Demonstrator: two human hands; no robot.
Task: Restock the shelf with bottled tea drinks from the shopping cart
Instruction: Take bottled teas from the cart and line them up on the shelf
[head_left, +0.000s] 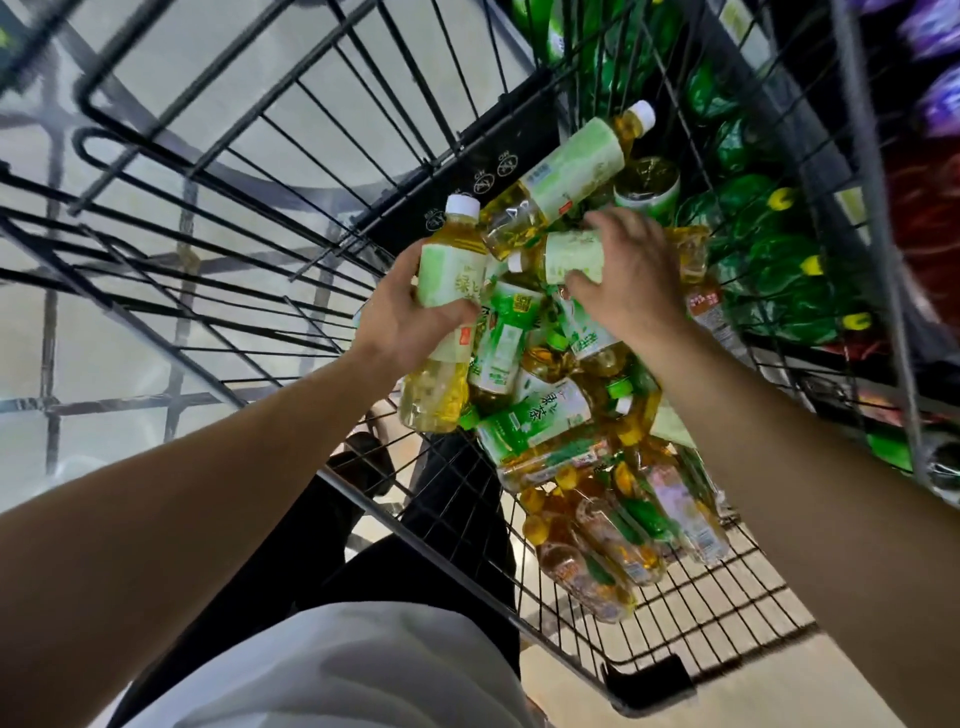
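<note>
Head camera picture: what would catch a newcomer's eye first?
Two bare hands in the middle: the left hand grips a pale-labelled tea bottle, the right hand curls round another bottle. Beneath them, a heap of tea bottles fills the black wire shopping cart.

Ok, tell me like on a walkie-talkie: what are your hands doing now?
Left hand grips a pale-label tea bottle. Right hand grips another bottle on the cart's pile. Nothing blocking.
</note>
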